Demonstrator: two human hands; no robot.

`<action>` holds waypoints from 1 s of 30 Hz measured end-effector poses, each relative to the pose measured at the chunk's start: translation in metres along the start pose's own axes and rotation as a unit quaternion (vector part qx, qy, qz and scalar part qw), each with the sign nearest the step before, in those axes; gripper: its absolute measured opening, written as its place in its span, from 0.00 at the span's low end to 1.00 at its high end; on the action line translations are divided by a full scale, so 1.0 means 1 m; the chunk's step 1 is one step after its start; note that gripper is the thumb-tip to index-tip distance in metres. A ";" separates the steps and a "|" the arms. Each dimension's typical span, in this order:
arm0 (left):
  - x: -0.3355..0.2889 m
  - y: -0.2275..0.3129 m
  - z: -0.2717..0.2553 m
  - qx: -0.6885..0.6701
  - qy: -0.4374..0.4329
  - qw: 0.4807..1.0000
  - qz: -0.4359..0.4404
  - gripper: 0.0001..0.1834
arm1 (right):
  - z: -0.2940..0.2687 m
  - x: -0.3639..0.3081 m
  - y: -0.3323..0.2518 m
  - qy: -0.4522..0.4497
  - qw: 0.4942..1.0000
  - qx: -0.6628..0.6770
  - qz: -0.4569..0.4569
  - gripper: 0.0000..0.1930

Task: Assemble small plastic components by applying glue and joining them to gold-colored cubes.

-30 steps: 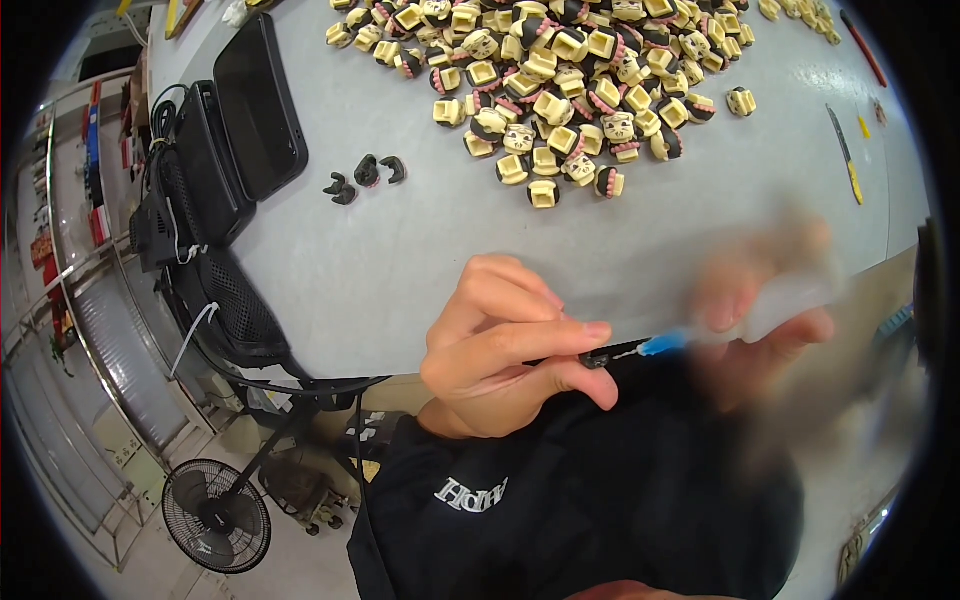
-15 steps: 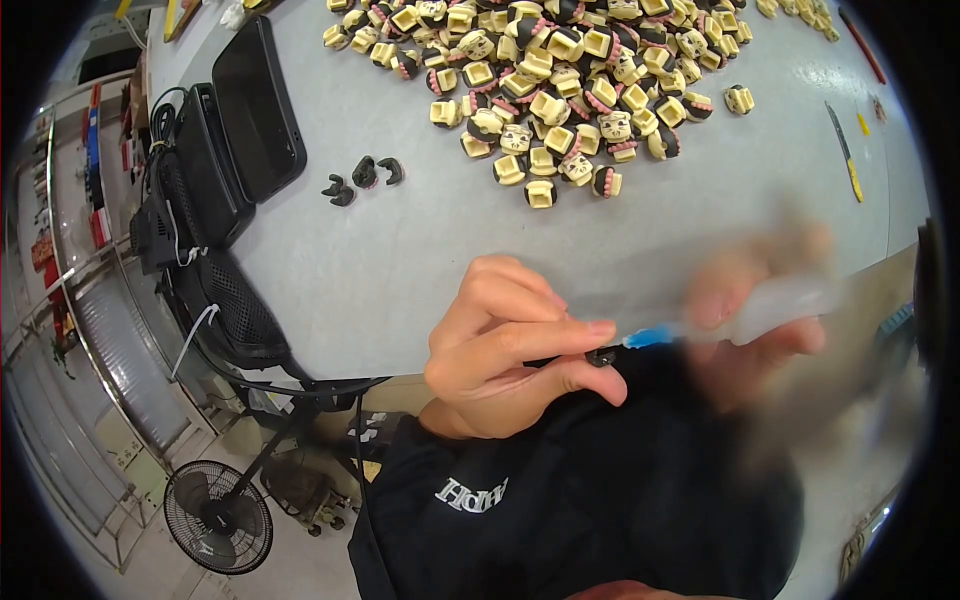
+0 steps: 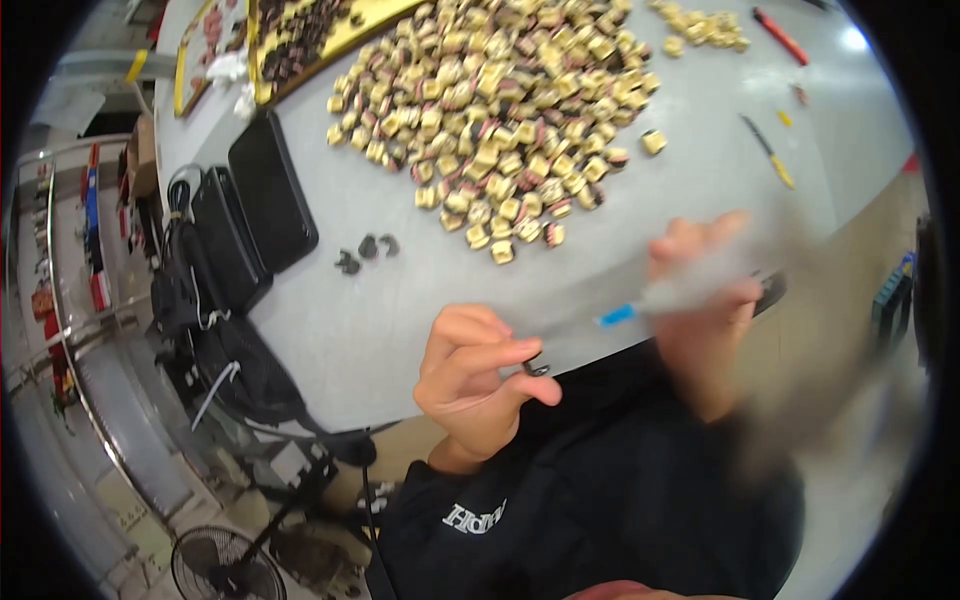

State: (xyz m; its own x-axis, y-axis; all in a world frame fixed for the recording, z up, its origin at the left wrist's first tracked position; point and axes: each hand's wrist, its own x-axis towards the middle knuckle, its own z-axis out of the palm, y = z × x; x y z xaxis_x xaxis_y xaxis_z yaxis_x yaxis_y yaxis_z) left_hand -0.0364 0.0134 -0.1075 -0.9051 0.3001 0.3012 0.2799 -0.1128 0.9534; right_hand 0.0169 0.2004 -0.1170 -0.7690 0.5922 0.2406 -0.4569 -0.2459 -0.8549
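Between the thumb and fingers of my left hand (image 3: 470, 375) sits a small black part (image 3: 537, 368), held just over the table's near edge. My right hand (image 3: 700, 320), blurred by motion, grips a translucent squeeze bottle (image 3: 705, 281) with a blue dispensing tip (image 3: 617, 316). That tip points toward the black part, with a gap between them. Left of my hands, a few similar black pieces (image 3: 368, 246) lie on the grey table (image 3: 340, 330). Beyond my hands spreads a big heap of small cream, black and pink moulded figures (image 3: 495, 130).
Black tablet-like devices (image 3: 272, 195) with cables stand at the left. Yellow-edged trays (image 3: 300, 55) of dark and pink parts lie far left. At right are a yellow-handled knife (image 3: 770, 153), a red pen-like tool (image 3: 781, 37) and loose cream pieces (image 3: 705, 28). A fan (image 3: 228, 565) stands below left.
The blue tip has drawn away from the black part. My left hand has shifted slightly left and still pinches it. The view has moved, bringing the trays into sight.
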 end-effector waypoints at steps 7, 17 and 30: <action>-0.004 -0.003 -0.001 -0.026 -0.001 1.000 0.010 0.23 | -0.018 0.007 -0.027 -0.067 0.971 -0.222 -0.055 0.21; -0.003 0.000 0.000 -0.041 -0.007 0.999 -0.011 0.22 | -0.033 0.014 -0.035 -0.123 0.905 -0.404 -0.052 0.24; 0.000 0.001 0.002 -0.060 -0.012 0.998 0.013 0.19 | -0.063 0.135 -0.053 -0.185 0.720 -0.626 -0.237 0.12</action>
State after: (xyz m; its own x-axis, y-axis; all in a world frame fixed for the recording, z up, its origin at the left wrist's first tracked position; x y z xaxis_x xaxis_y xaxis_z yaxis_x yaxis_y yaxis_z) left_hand -0.0356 0.0150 -0.1064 -0.8898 0.3179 0.3275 0.2617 -0.2325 0.9367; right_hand -0.0342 0.3419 -0.0678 -0.8310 0.0803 0.5504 -0.1244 0.9376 -0.3246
